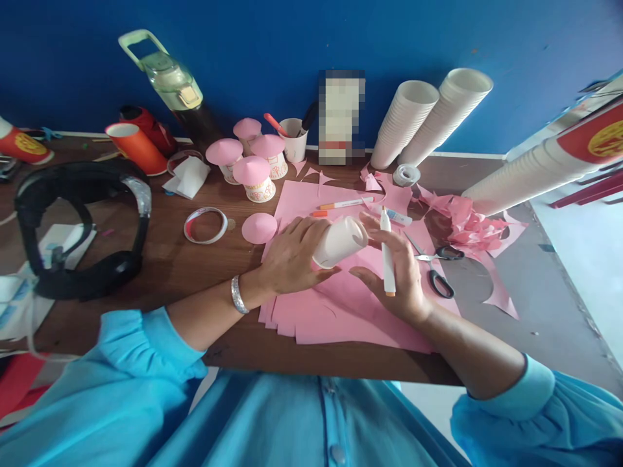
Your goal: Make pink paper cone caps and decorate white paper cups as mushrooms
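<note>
My left hand is wrapped round a white paper cup, which is tilted on its side with its rim toward the right. In my right hand a white marker with an orange-brown tip stands nearly upright, tip up, beside the cup. Beneath both hands lie stacked pink paper sheets. Another marker and an orange cap rest on the paper just behind the cup. A loose pink paper cone sits left of the sheets.
Several decorated cups with pink cone tops stand behind. Black-handled scissors and pink scraps lie right. Stacked white cups lean near the blue wall. A tape roll, black headset and water bottle are left.
</note>
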Demonstrator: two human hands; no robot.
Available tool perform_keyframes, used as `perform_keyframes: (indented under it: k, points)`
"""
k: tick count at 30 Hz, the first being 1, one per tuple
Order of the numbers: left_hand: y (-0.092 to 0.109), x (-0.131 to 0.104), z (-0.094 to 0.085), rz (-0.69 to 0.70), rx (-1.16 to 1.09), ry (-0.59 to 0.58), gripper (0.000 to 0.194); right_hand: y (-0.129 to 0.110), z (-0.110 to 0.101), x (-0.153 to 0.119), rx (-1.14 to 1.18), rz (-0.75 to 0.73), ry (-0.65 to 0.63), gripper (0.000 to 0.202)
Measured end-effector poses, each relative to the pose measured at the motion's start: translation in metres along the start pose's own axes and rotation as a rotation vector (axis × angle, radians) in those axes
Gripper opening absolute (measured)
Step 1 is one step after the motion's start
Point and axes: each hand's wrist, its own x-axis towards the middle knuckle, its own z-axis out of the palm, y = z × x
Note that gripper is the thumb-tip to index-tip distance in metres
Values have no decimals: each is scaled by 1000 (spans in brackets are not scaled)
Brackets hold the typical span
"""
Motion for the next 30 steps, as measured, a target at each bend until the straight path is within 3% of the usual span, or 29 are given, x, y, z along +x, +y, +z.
perform_keyframes:
  k: [5, 9, 11, 16, 19, 26, 30]
  points:
    - [5, -4, 6, 76, 43, -26, 75, -1, 1, 0, 52, 112, 20, 51]
    - [3, -3, 7, 74, -235, -15, 101, 4, -5, 3, 139, 185, 38, 43]
    - [1, -2, 4, 57, -457, -5, 105, 10, -8, 3, 226, 253, 44, 42]
    - [-7, -1, -2, -70, -932, -11, 71, 20, -12, 5, 398, 325, -30, 42]
    - [-11, -2, 1, -131, -1043, -38, 67, 20, -14, 7, 473, 308, -49, 43]
    - [-4, 0, -1, -256, -944, -271, 71, 16, -15, 12, 496, 171, -152, 45]
    - [1, 4, -3, -198, -769, -217, 73, 15, -9, 11, 482, 144, -114, 46]
